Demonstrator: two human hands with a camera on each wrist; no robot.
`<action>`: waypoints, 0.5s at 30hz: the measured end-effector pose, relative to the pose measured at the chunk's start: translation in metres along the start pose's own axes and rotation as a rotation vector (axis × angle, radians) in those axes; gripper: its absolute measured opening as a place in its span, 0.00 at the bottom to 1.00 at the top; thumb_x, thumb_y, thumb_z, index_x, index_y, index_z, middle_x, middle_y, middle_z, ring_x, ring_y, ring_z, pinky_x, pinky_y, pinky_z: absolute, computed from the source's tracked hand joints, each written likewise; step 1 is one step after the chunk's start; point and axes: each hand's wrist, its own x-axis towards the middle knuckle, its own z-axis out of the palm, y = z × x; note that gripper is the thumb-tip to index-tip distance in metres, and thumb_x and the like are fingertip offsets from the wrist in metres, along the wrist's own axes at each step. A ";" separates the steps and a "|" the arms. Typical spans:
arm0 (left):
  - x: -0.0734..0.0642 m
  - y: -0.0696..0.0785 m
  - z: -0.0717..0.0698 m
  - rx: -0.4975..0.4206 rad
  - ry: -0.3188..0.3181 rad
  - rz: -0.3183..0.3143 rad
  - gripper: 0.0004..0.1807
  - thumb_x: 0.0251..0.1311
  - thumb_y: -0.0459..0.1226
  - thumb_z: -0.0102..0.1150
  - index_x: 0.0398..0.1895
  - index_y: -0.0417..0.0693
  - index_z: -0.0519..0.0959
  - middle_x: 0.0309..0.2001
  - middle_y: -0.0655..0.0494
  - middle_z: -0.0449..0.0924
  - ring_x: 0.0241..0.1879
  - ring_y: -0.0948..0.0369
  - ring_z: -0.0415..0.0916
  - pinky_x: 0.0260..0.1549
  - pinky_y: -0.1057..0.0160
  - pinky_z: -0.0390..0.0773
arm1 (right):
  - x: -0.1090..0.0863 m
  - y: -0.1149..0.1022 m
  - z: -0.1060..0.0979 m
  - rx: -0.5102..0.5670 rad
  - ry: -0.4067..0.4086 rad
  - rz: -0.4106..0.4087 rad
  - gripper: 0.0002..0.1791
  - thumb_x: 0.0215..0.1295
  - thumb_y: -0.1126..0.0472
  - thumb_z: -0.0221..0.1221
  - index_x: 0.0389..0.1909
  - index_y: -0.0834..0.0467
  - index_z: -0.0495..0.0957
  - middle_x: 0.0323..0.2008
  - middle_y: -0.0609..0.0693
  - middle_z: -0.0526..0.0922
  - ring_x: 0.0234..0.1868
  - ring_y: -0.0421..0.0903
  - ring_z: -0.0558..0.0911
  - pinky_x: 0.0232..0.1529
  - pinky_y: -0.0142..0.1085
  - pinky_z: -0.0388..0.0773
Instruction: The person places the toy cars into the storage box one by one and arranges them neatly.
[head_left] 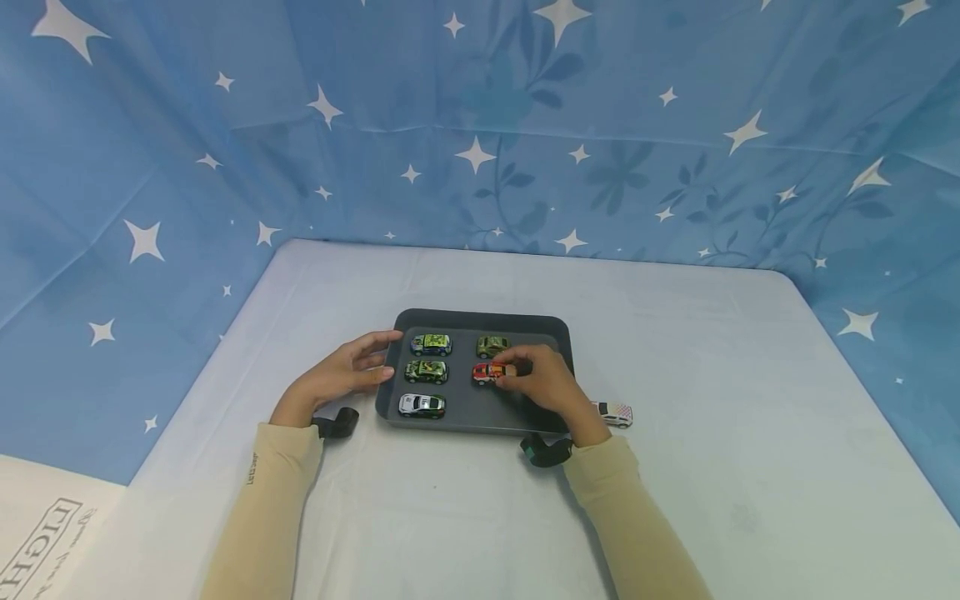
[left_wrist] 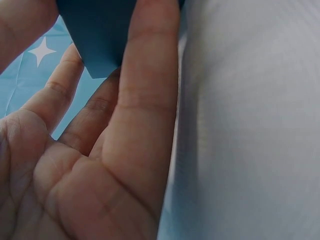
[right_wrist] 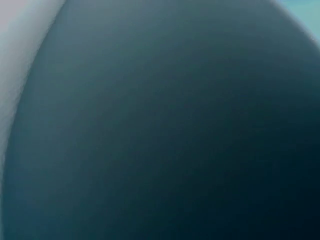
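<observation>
A dark grey tray (head_left: 462, 408) lies on the white-covered table. My right hand (head_left: 547, 379) reaches over its right part and pinches a red toy car (head_left: 483, 373) with thumb and fingers. Against the tray's left rim rest the fingertips of my left hand (head_left: 347, 367); from the left wrist, its fingers (left_wrist: 145, 90) lie along the dark tray wall (left_wrist: 97, 40). Down the tray's left side stand a blue-and-yellow car (head_left: 432, 344), a green camouflage car (head_left: 427, 371) and a white car (head_left: 422, 406). An olive car (head_left: 491, 345) sits just behind the red one.
Outside the tray at right, a white car with a pink pattern (head_left: 617, 413) is partly hidden by my right wrist. The dark tray surface (right_wrist: 125, 110) fills most of the right wrist view. A blue star-patterned cloth (head_left: 420, 100) hangs behind the table.
</observation>
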 end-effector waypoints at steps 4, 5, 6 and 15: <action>0.000 0.000 0.000 -0.004 -0.002 0.003 0.43 0.78 0.37 0.64 0.87 0.41 0.54 0.86 0.34 0.46 0.83 0.32 0.49 0.71 0.34 0.69 | 0.002 -0.001 0.003 -0.016 0.023 -0.016 0.15 0.65 0.68 0.74 0.52 0.62 0.90 0.50 0.57 0.90 0.47 0.52 0.84 0.51 0.48 0.79; 0.000 0.000 0.000 -0.004 -0.002 0.002 0.43 0.78 0.37 0.64 0.87 0.41 0.54 0.86 0.34 0.46 0.83 0.32 0.49 0.71 0.34 0.69 | 0.002 -0.001 0.004 -0.022 0.028 -0.015 0.15 0.65 0.68 0.75 0.52 0.62 0.90 0.49 0.57 0.90 0.47 0.51 0.84 0.50 0.48 0.79; 0.000 0.001 0.000 -0.003 -0.001 0.003 0.43 0.78 0.36 0.64 0.87 0.41 0.53 0.86 0.35 0.46 0.83 0.32 0.49 0.72 0.34 0.69 | 0.003 -0.001 0.004 -0.032 0.031 -0.017 0.14 0.65 0.68 0.75 0.51 0.62 0.90 0.48 0.57 0.90 0.46 0.51 0.84 0.49 0.48 0.79; 0.000 0.001 0.000 -0.016 -0.002 0.007 0.42 0.78 0.35 0.63 0.87 0.40 0.53 0.86 0.34 0.46 0.83 0.32 0.49 0.72 0.34 0.69 | 0.005 -0.004 0.007 -0.044 0.028 0.045 0.15 0.65 0.67 0.76 0.52 0.60 0.90 0.44 0.55 0.90 0.44 0.52 0.84 0.66 0.62 0.72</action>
